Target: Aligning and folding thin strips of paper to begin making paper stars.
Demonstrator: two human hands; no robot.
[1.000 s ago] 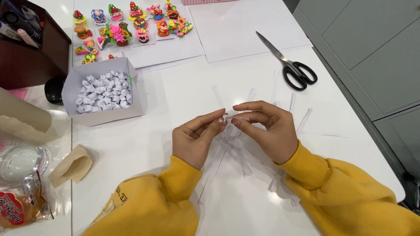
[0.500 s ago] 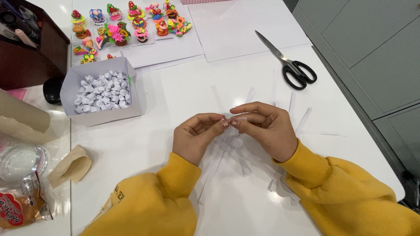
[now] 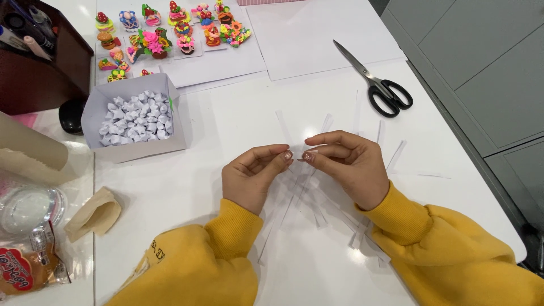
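Head view: left hand (image 3: 249, 177) and right hand (image 3: 347, 164) meet fingertip to fingertip. Fingers pinch a thin white paper strip (image 3: 296, 156) above loose strips (image 3: 309, 195) on the white surface (image 3: 226, 124)

White table (image 3: 238, 119) under bright light; grey cabinet panels (image 3: 481, 51) right.

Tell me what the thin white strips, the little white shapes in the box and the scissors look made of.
Thin white strips: seemingly plain matte paper, flat and slightly see-through against the table. Small white folded shapes: apparently the same paper, creased into puffy lumps, in a white box that looks like folded paper. Scissors: shiny metal blades, black handles, probably plastic.
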